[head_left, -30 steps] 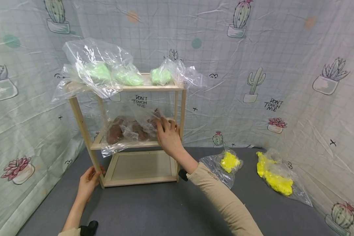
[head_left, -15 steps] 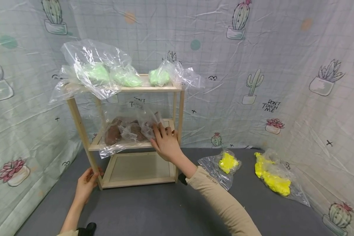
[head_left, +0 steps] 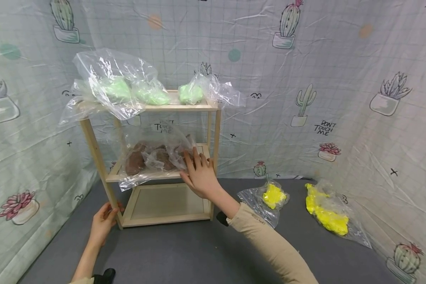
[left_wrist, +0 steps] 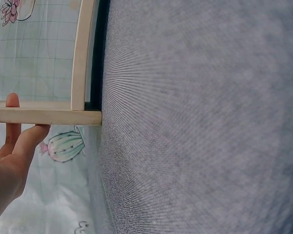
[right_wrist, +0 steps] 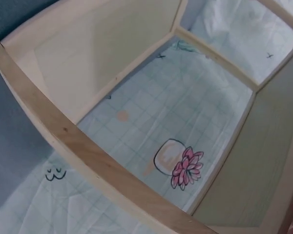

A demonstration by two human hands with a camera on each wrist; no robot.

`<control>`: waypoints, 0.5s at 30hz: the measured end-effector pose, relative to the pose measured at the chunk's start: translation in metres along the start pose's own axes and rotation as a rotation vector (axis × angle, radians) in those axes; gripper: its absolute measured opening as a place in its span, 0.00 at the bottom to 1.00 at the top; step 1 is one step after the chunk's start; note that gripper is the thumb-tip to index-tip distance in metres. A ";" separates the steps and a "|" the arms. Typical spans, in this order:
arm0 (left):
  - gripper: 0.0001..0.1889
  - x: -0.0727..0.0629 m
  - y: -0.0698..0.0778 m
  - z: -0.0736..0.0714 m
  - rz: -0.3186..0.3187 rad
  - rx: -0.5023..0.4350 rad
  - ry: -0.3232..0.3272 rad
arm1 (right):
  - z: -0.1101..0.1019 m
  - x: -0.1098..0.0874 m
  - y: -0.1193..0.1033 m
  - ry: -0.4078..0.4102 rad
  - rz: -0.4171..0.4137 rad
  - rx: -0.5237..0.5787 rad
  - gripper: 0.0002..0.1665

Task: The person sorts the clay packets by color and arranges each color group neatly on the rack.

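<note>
A wooden rack (head_left: 167, 220) stands on the dark grey table. My left hand (head_left: 102, 224) grips its front left post (left_wrist: 49, 116) low down, with the thumb on one side and fingers on the other. On the middle shelf lie clear plastic bags holding brown lumps (head_left: 135, 162). My right hand (head_left: 204, 180) touches the rightmost bag (head_left: 177, 154) with its fingers extended and spread, at the shelf's right end. The fingertips partly cover that bag. The right wrist view shows the rack's lower frame (right_wrist: 102, 165) but hardly any of the hand.
Bags with pale green lumps (head_left: 152, 94) lie on the top shelf, some plastic hanging over its edges. To the right on the table are a bag with a yellow lump (head_left: 274, 196) and another with longer yellow pieces (head_left: 331, 221). A cactus-print cloth (head_left: 255, 130) encloses the space.
My right hand has moved slightly left and down, its fingers flattening over the rightmost brown bag, whose loose plastic shifted left. My left hand keeps its hold on the post.
</note>
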State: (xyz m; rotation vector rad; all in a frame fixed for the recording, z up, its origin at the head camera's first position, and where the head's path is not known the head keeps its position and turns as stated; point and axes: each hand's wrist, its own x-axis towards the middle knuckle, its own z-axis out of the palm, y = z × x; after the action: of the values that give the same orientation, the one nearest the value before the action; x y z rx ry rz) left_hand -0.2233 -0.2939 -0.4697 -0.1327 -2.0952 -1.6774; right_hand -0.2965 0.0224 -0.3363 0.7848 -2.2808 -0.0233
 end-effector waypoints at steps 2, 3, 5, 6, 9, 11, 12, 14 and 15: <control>0.11 0.000 0.000 0.000 -0.003 -0.002 -0.002 | -0.002 -0.006 0.000 0.018 -0.020 0.013 0.36; 0.12 0.000 -0.001 0.001 -0.004 -0.004 -0.001 | -0.002 -0.009 0.000 0.032 -0.033 0.020 0.36; 0.12 0.000 -0.001 0.001 -0.002 -0.012 -0.005 | -0.004 -0.015 0.000 0.064 -0.060 0.024 0.36; 0.12 0.000 -0.001 0.001 -0.003 -0.020 -0.005 | -0.005 -0.018 0.000 0.082 -0.073 0.026 0.37; 0.12 0.001 -0.002 0.000 0.005 -0.051 -0.008 | -0.008 -0.025 0.000 0.138 -0.101 0.022 0.38; 0.11 0.001 -0.003 0.000 -0.002 -0.047 -0.011 | -0.010 -0.028 0.001 0.166 -0.116 0.019 0.37; 0.12 0.003 -0.008 -0.001 0.004 -0.059 -0.011 | -0.012 -0.031 0.002 0.174 -0.122 0.017 0.37; 0.19 0.007 -0.023 -0.004 0.016 -0.064 -0.015 | -0.015 -0.035 0.003 0.188 -0.133 0.022 0.37; 0.23 0.009 -0.032 -0.005 0.009 -0.038 -0.011 | -0.017 -0.037 0.004 0.195 -0.138 0.028 0.36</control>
State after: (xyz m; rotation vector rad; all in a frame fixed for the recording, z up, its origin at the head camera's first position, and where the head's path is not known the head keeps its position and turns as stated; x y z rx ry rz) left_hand -0.2406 -0.3086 -0.4939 -0.1638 -2.0678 -1.7156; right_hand -0.2668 0.0487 -0.3455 0.9178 -2.0446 0.0212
